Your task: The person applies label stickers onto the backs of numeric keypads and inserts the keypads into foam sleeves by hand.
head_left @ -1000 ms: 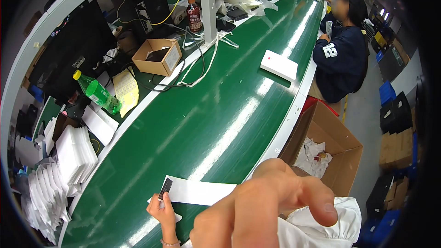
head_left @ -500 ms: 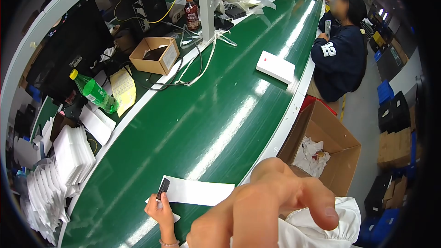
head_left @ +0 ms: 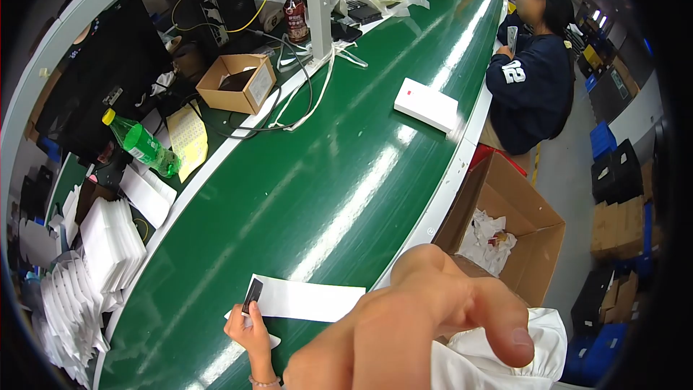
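Observation:
My left hand [head_left: 247, 328] is closed in a pinch on a small flat black piece [head_left: 253, 295], thumb on top, at the left end of a long white strip [head_left: 310, 300]. The strip lies on the green belt surface [head_left: 289, 209], and its right end is hidden behind my right hand [head_left: 426, 310]. That hand is very large and close to the camera, its fingers bent and apart, with nothing visible in it. A small white piece [head_left: 274, 341] shows beside my left wrist. White cloth [head_left: 505, 361] lies beneath my right hand.
A white box [head_left: 426, 105] lies farther along the belt. At right stands an open carton [head_left: 538, 245] with crumpled paper; beyond it sits a person in a dark top [head_left: 530, 79]. Along the left edge are stacked white sheets [head_left: 108, 245], a green bottle [head_left: 144, 146] and a small carton [head_left: 234, 87].
The view has shifted slightly, so the belt and its surroundings appear a little farther left and up. Both hands keep nearly the same pose.

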### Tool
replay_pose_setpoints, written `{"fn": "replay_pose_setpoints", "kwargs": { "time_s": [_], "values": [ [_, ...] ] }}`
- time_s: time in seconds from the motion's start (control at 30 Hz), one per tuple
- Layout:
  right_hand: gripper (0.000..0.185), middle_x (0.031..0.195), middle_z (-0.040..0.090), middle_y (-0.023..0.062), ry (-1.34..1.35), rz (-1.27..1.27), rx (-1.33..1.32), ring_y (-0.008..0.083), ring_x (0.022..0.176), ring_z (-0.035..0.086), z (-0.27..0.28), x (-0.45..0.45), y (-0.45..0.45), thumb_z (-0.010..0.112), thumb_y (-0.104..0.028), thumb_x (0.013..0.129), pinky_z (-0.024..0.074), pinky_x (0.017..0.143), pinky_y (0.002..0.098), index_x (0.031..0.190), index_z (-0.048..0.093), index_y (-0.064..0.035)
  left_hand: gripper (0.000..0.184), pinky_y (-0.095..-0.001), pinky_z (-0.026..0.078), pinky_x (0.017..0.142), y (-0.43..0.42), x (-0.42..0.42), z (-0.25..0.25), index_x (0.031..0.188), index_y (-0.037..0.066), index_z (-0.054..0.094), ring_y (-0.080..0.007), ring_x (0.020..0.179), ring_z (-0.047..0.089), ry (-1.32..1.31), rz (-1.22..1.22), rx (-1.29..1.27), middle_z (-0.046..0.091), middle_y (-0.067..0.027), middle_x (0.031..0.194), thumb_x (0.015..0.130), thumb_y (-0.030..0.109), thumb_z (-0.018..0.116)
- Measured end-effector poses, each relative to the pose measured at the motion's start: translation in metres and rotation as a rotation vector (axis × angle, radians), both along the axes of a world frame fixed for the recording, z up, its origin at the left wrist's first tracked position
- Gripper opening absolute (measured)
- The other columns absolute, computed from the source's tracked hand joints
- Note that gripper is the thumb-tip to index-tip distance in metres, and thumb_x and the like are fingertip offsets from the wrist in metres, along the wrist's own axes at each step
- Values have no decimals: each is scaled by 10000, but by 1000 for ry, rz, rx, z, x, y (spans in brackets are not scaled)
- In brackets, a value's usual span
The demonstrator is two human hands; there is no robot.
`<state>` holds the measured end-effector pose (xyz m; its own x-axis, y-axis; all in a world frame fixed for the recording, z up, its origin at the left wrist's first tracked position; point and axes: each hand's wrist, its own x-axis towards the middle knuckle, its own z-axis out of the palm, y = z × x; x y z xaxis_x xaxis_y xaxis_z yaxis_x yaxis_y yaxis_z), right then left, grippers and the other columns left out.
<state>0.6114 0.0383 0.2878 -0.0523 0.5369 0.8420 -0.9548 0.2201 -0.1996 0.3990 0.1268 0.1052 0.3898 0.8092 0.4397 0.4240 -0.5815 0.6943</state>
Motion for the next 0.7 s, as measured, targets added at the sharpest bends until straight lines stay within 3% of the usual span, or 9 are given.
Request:
{"fn": "replay_pose_setpoints", "kwargs": {
  "time_s": [0.7],
  "values": [
    [447,928,548,184,-18,-7,17,243,861,545,1,1,0,570,-398,854,413,940,458,986,449,12,154,-268,302,469,0,3,3,671,9,562,-154,477,342,16,6,66,482,-43,548,798,83,609]
  ]
}}
